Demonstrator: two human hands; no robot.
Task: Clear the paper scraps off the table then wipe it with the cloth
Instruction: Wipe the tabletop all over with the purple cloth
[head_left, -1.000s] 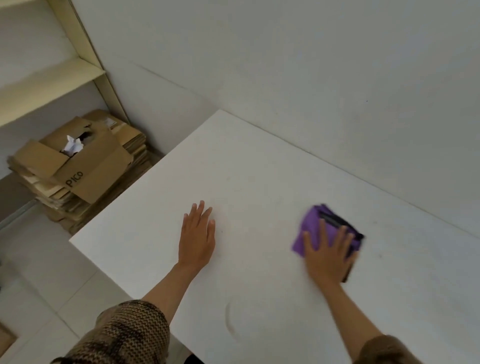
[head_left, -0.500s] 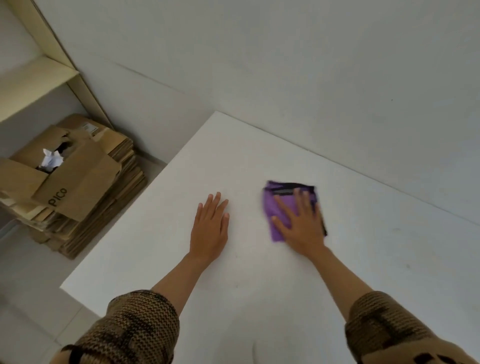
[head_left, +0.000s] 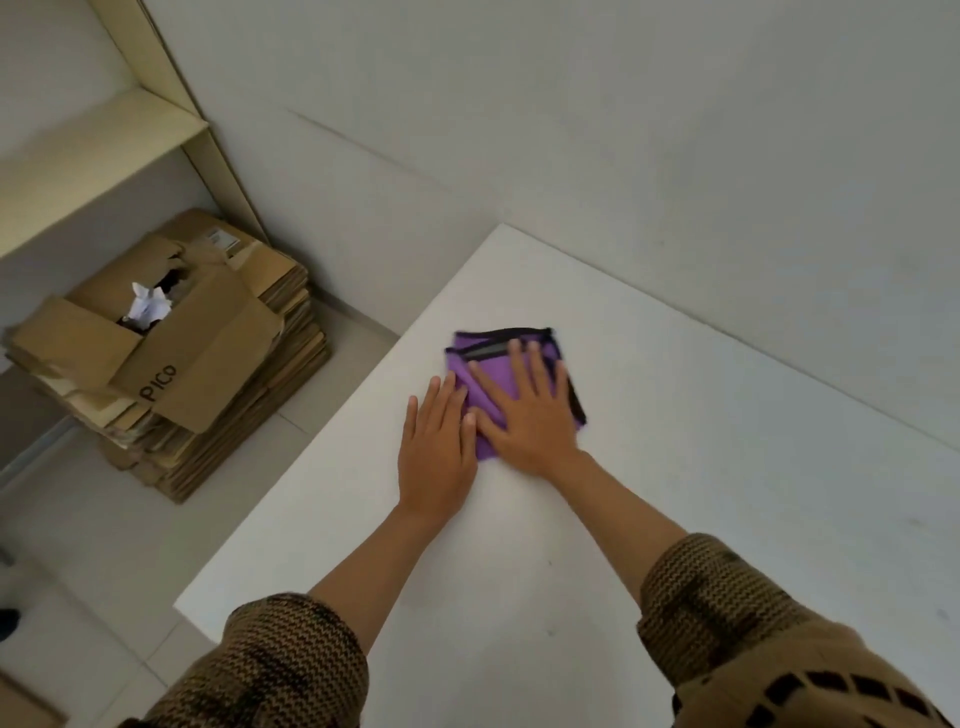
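A folded purple cloth (head_left: 488, 361) with black edging lies on the white table (head_left: 675, 467) near its far left edge. My right hand (head_left: 524, 415) presses flat on the cloth with the fingers spread, covering most of it. My left hand (head_left: 436, 447) rests flat on the bare tabletop just left of the cloth, its fingertips touching the cloth's edge. No paper scraps show on the table. Crumpled white paper (head_left: 148, 306) sits in an open cardboard box (head_left: 171, 374) on the floor to the left.
The box tops a stack of flattened cardboard (head_left: 239, 436) on the tiled floor beside a cream shelf unit (head_left: 104, 145). A grey wall (head_left: 623, 130) runs right behind the table's far edge.
My right hand has slid the cloth leftward across the table, from the right side until it reaches my left hand. The left hand has stayed flat on the table.
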